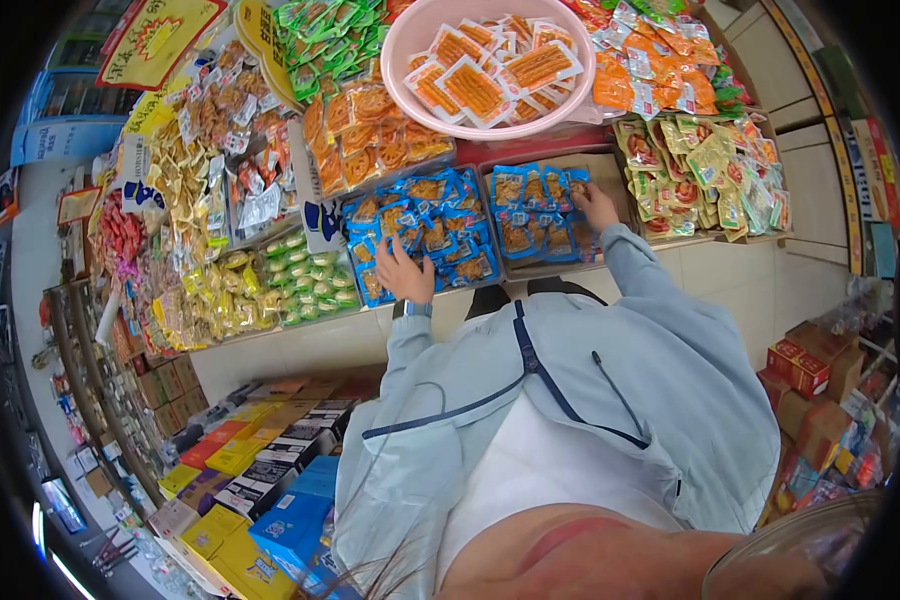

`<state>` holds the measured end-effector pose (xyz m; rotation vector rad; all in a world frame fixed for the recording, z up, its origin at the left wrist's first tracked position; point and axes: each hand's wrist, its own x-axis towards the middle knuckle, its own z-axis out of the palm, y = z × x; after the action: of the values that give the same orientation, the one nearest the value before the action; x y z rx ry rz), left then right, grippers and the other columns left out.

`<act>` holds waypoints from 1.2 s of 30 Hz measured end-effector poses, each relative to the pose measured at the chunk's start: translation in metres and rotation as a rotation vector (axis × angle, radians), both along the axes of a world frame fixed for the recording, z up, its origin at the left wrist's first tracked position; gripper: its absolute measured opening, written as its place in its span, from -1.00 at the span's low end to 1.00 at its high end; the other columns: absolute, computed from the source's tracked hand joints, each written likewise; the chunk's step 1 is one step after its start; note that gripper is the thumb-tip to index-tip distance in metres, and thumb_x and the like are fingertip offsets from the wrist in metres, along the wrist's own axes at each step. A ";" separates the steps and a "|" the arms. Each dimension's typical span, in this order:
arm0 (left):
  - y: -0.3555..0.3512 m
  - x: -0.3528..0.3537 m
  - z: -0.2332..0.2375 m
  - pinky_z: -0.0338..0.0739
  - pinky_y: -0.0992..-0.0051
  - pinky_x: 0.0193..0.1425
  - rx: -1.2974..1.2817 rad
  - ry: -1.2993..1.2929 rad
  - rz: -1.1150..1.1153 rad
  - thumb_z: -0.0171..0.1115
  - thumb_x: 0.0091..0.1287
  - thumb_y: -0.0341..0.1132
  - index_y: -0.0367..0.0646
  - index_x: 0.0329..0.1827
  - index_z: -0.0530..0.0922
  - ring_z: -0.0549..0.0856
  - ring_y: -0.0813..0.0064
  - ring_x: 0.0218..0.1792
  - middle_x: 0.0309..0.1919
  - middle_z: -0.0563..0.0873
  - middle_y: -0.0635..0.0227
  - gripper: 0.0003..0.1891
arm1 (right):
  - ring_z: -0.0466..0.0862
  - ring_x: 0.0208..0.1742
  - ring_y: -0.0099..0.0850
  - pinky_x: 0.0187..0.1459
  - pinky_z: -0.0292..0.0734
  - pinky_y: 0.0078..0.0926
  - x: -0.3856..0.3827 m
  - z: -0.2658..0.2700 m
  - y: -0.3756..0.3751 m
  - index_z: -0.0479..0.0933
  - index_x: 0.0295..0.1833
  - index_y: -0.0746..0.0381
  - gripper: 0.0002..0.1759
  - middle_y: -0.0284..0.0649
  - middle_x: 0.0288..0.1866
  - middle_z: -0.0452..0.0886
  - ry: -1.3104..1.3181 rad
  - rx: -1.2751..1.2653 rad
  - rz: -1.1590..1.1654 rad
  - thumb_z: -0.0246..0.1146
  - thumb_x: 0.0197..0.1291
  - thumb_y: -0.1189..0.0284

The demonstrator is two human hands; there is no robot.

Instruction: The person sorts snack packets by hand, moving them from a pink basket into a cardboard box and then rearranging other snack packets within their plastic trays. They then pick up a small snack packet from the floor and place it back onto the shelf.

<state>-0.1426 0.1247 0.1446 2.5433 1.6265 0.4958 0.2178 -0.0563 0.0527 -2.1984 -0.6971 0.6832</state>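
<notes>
My left hand [405,272], fingers spread and thumb apart, rests on a heap of blue snack packets [430,232] with brown food showing through. These packets fill a tray left of centre. To the right, a second tray [610,165] holds blue snack packets laid in rows, with bare bottom showing on its right side. At the right end of the upper row, my right hand [596,207] has its fingertips closed on a blue snack packet [578,178]. The fingers partly cover that packet.
A pink basin [388,60] of orange stick snacks stands behind the trays. Orange packets [355,135], green-and-white packets [308,278] and yellowish packets [690,170] flank them. Stacked boxes [295,520] are at lower left, and cartons [805,360] at right.
</notes>
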 end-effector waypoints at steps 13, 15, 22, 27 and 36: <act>0.068 0.048 0.015 0.49 0.10 0.06 -0.243 0.060 0.109 0.37 0.14 -0.10 -0.11 0.10 0.47 0.57 0.00 0.04 0.18 0.42 0.06 -0.50 | 0.40 0.18 0.00 0.22 0.32 -0.10 -0.035 0.035 -0.045 0.45 0.22 0.14 -0.45 -0.04 0.16 0.43 -0.534 -0.070 -0.047 0.28 0.03 0.52; 0.069 0.047 0.019 0.53 0.16 0.00 -0.193 -0.021 0.077 0.32 0.15 -0.29 -0.15 0.06 0.50 0.62 0.03 -0.06 0.13 0.45 0.07 -0.60 | 0.40 0.18 -0.01 0.23 0.31 -0.12 -0.047 0.043 -0.052 0.46 0.21 0.15 -0.44 -0.04 0.15 0.43 -0.581 0.028 -0.085 0.27 0.01 0.58; 0.021 0.028 0.049 0.50 0.24 0.05 -0.161 -0.425 -0.277 0.21 0.20 -0.52 -0.24 0.03 0.53 0.57 0.10 -0.01 -0.07 0.56 0.10 -0.69 | 0.46 0.12 -0.06 0.17 0.38 -0.19 -0.083 0.100 -0.031 0.46 0.17 0.17 -0.53 -0.05 0.14 0.45 -0.388 0.235 0.088 0.24 0.09 0.53; -0.042 0.078 0.050 0.49 0.27 0.12 -0.334 -0.455 -0.834 0.26 0.09 -0.53 -0.23 0.06 0.54 0.56 0.09 0.06 -0.02 0.57 0.11 -0.60 | 0.57 0.01 -0.29 0.02 0.50 -0.32 -0.120 0.121 0.007 0.24 0.34 0.16 -0.42 -0.10 0.03 0.52 0.872 0.296 0.031 0.26 0.27 0.32; -0.043 0.073 0.033 0.34 0.19 0.36 -0.585 -0.309 -1.013 0.31 0.12 -0.42 -0.29 0.23 0.42 0.39 -0.05 0.32 0.32 0.37 -0.04 -0.45 | 0.70 -0.28 -0.13 -0.26 0.58 -0.15 -0.065 0.052 -0.043 0.11 0.35 0.16 -0.31 0.02 -0.04 0.62 0.046 0.083 -0.243 0.30 0.17 0.43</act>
<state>-0.0697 0.0820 0.1771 2.2627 0.2013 0.2214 0.1525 -0.0996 0.1044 -2.1386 -0.4183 0.5677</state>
